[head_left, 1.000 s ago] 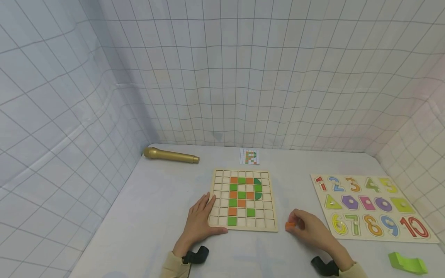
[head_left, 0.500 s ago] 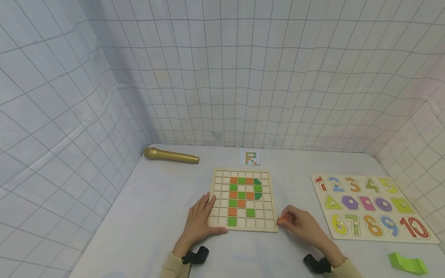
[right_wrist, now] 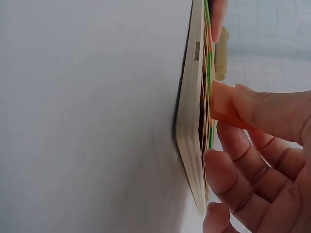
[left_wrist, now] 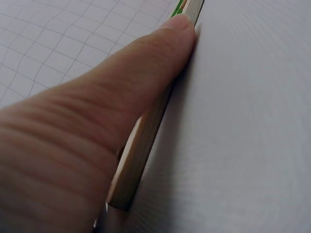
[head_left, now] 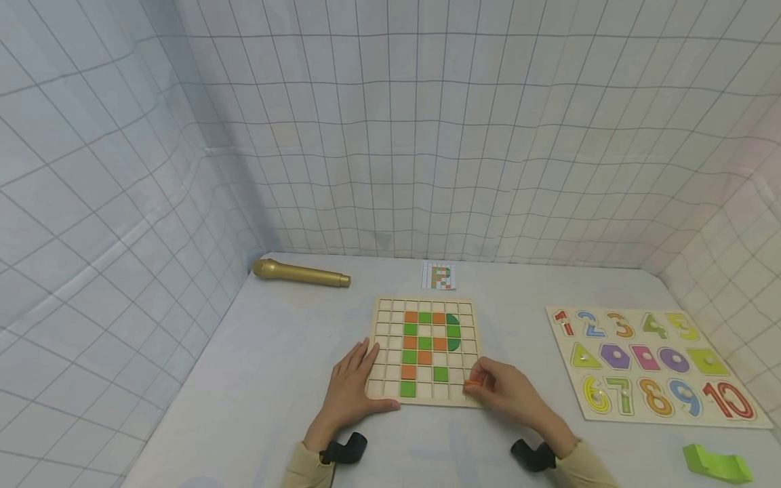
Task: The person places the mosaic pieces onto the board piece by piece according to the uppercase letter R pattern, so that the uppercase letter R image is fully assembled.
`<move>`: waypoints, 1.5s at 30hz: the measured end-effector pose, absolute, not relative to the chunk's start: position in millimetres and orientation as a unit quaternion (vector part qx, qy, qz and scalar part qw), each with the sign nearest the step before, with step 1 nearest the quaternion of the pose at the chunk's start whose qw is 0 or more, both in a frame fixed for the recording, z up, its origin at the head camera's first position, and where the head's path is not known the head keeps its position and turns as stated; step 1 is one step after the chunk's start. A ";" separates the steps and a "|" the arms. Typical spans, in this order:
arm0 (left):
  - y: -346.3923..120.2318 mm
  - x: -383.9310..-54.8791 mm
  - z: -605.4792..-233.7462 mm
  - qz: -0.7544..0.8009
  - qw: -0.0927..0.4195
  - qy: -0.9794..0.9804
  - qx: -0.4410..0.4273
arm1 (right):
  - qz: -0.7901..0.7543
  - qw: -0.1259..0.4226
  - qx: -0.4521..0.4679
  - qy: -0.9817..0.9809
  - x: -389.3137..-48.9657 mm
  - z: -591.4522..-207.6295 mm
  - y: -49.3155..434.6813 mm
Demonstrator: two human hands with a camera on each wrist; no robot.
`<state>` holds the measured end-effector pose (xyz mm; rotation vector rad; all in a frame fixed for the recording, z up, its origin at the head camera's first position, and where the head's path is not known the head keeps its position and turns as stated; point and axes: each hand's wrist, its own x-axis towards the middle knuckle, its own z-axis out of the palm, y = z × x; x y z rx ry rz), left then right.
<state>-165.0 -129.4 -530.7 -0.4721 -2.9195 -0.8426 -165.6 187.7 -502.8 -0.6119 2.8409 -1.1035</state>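
A wooden grid board (head_left: 384, 373) lies on the table, with green and orange tiles set in a P-like pattern plus a lone green tile (head_left: 441, 373) at lower right. My left hand (head_left: 350, 390) rests at the board's lower left corner, fingers along the left side and thumb on the near edge; the left wrist view shows the thumb (left_wrist: 150, 58) against that edge. Over the board's lower right part, my right hand (head_left: 503, 390) pinches an orange square tile (right_wrist: 226, 103) between thumb and fingers. In the right wrist view the tile stands tilted at the board's surface; contact is unclear.
Behind the board lies a small pattern card (head_left: 438, 276). A gold microphone (head_left: 301, 272) is at the back left. On the right are a number-and-shape puzzle board (head_left: 659, 366) and a green curved block (head_left: 717, 464). Gridded cloth walls (head_left: 390, 135) enclose the table.
My right hand has moved left with the orange tile, from beside the board to over its lower right part. The left hand stays in place.
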 end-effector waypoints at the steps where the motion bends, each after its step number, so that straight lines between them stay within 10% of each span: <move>1: -129.4 -164.9 -530.8 -0.274 0.034 -0.949 -0.154 | -0.351 0.016 -0.200 0.915 -166.3 -503.5 186.4; 45: -129.3 -165.2 -533.2 -0.272 0.048 -0.948 -0.160 | -0.315 0.035 -0.237 0.918 -168.1 -502.0 174.4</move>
